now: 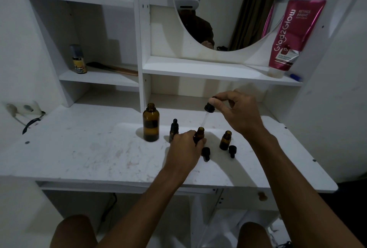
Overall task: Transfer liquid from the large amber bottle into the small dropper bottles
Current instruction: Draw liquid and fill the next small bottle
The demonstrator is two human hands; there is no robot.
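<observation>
The large amber bottle [151, 123] stands uncapped on the white desk [79, 154]. To its right stands a small dropper bottle [174, 130] with its black cap on. My left hand [185, 149] grips an open small bottle [199, 134] on the desk. My right hand [237, 111] pinches a dropper [208, 111] by its bulb, with the glass tube slanting down toward that bottle's mouth. Another open small bottle [225, 140] stands further right. Two loose black caps [206, 153] [232, 150] lie in front of the small bottles.
White shelves rise behind the desk with a round mirror [228, 19], a pink tube [292, 35], a small spray can [78, 59] and a brush [113, 68]. A wall socket with a black cable [32, 122] sits at the left. My knees show below the desk edge.
</observation>
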